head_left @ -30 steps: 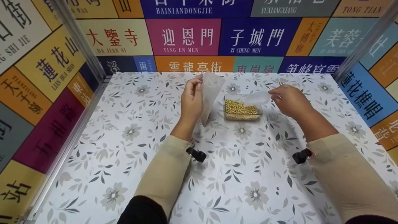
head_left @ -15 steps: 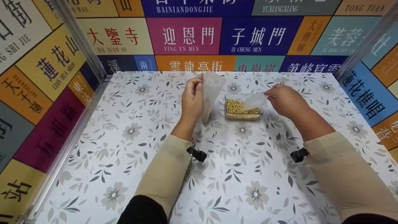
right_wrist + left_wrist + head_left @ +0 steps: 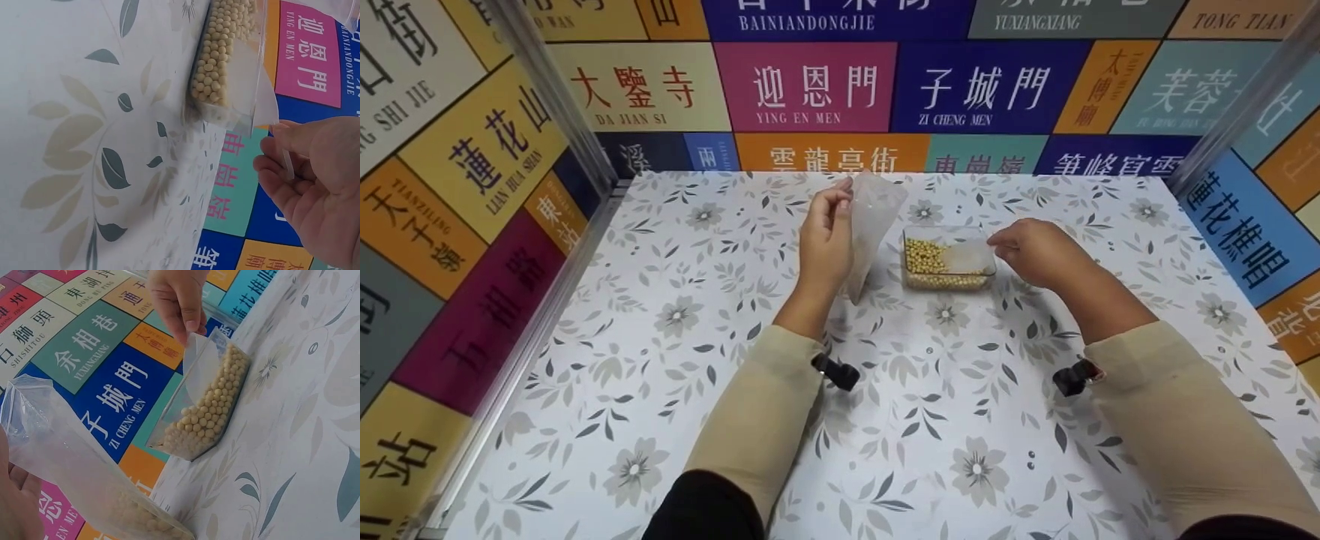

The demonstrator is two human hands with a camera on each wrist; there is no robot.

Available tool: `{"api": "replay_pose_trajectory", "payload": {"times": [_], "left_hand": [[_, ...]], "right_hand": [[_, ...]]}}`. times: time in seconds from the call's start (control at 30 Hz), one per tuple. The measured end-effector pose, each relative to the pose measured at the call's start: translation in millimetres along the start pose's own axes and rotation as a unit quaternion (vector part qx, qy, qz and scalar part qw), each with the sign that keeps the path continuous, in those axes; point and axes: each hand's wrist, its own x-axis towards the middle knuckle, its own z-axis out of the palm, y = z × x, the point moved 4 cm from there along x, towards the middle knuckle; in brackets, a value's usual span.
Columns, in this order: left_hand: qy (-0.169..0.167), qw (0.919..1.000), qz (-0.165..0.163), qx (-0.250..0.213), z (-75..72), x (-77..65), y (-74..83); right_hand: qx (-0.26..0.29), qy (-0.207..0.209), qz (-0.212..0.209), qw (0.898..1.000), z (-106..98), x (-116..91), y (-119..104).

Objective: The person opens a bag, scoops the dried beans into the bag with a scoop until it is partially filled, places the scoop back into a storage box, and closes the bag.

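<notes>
Yellowish soybeans point(image 3: 924, 255) fill part of a clear rectangular container point(image 3: 951, 283), which stands on the table. Just right of it, my right hand point(image 3: 1039, 251) pinches the thin handle of a translucent white scoop point(image 3: 969, 257); the scoop's blade dips into the container, against the beans. In the right wrist view, thumb and fingers point(image 3: 275, 183) curl round that handle. To the left of the container, my left hand point(image 3: 826, 240) holds up a clear plastic bag point(image 3: 876, 217) by its side near the top. The left wrist view shows some soybeans point(image 3: 143, 517) at the bag's bottom.
A white tablecloth point(image 3: 885, 442) with grey flowers and leaves covers the table. Panels of coloured signs point(image 3: 802, 88) rise behind and at both sides, with metal posts point(image 3: 566, 97) at the corners.
My right hand has moved left and down toward the container, bringing the scoop from above the beans' right part down into them. The left hand and bag have stayed nearly still.
</notes>
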Motion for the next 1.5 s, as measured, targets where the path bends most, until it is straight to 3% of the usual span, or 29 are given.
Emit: {"api": "replay_pose_trajectory", "payload": {"times": [0.2,0.37,0.97,1.2,1.5], "left_hand": [[0.002,1.0,0.002,0.0,-0.3,-0.7,0.0],[-0.001,1.0,0.002,0.002,0.7,-0.6,1.2],[0.001,1.0,0.004,-0.002,2.1,-0.3,2.1],[-0.001,1.0,-0.003,-0.006,2.4,-0.3,1.8],[-0.002,1.0,-0.005,-0.006,1.6,-0.9,1.9]], "right_hand": [[0.065,-0.027,0.053,0.996,12.2,1.0,7.9],[0.095,-0.028,0.073,0.992,20.1,1.9,3.8],[0.109,0.024,0.087,0.99,36.1,4.4,-7.9],[0.134,0.05,0.094,0.985,38.7,-2.0,-2.4],[0.174,0.053,0.106,0.978,38.4,-7.0,5.2]]}}
